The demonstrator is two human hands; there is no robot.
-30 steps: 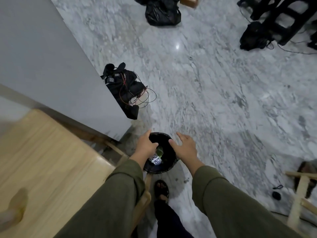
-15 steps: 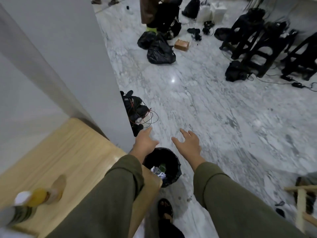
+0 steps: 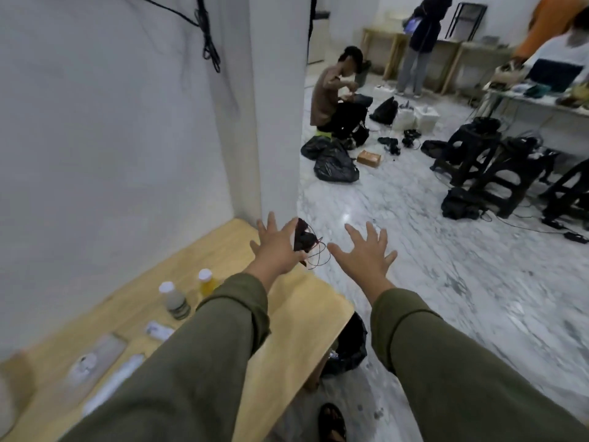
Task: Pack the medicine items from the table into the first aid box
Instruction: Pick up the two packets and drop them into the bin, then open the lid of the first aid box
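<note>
Nearest the camera, below the left forearm, the medicine items lie blurred on the tabletop (image 3: 296,317): a flat foil-like pack (image 3: 102,352), a long white tube or strip (image 3: 111,381) and a small white piece (image 3: 157,330); what each is cannot be told. Behind the left hand, back toward the sleeve, stand two bottles: one grey with a white cap (image 3: 173,299), one yellow with a white cap (image 3: 205,282). Under the right forearm, just beside the tabletop's corner, a black bin (image 3: 350,346) sits on the floor. Both hands are released, fingers spread, holding nothing: the left hand (image 3: 277,247) hovers over the far end of the tabletop, the right hand (image 3: 366,256) over bare floor. No first aid box shows anywhere. By my reading, no item is in hand and packing is between picks; the next move calls for bringing a hand back and down to one bottle and finding the box. Far beyond the hands, three people work among bags and stools.
</note>
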